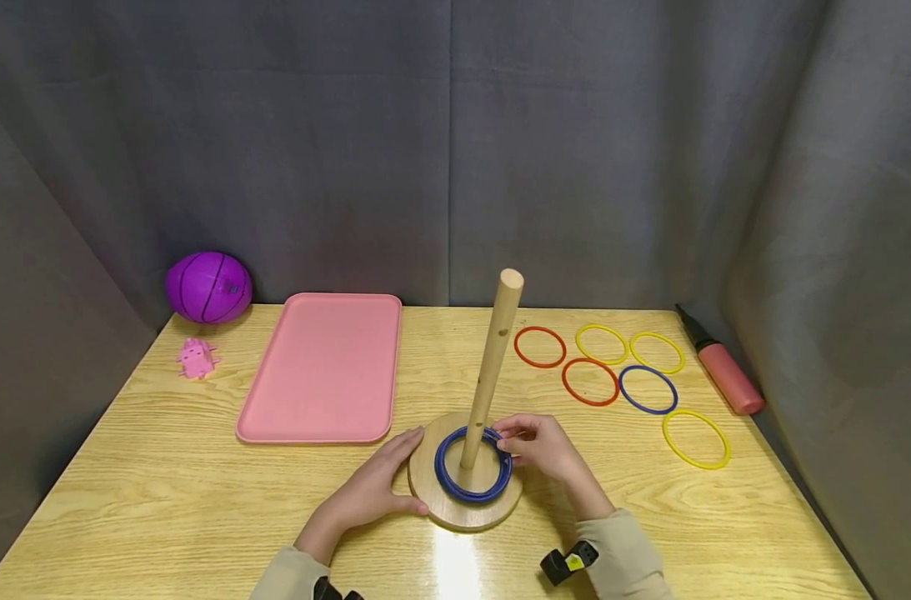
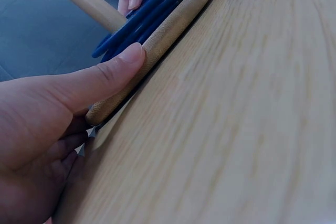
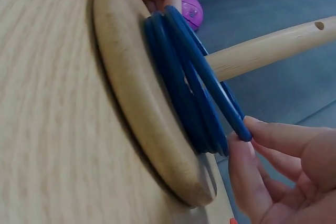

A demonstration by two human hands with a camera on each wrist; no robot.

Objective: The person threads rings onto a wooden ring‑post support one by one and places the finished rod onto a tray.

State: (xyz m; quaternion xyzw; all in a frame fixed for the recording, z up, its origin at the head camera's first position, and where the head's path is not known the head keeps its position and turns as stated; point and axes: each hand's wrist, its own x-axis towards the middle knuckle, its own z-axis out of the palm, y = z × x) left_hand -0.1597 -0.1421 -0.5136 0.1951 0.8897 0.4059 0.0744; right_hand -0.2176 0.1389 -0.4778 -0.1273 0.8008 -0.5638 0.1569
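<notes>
A round wooden base [image 1: 463, 518] with an upright wooden peg [image 1: 493, 367] stands near the table's front. Several blue rings [image 1: 470, 497] lie stacked around the peg on the base. My right hand [image 1: 545, 454] pinches the near edge of the uppermost blue ring [image 3: 210, 80] between thumb and fingertips. That ring encircles the peg, tilted, its pinched side raised off the stack. With thumb and fingers spread around the rim, my left hand [image 1: 376, 492] holds the left side of the base. Its thumb [image 2: 123, 64] presses the rim; some of its fingers are partly hidden.
Loose red [image 1: 540, 347], yellow [image 1: 697, 439] and blue [image 1: 648, 389] rings lie at right. A hand pump [image 1: 728, 375] sits at the right edge. Left of the peg lies a pink tray [image 1: 320, 367]. Farther left are a purple ball [image 1: 209, 287] and a small pink toy [image 1: 197, 358].
</notes>
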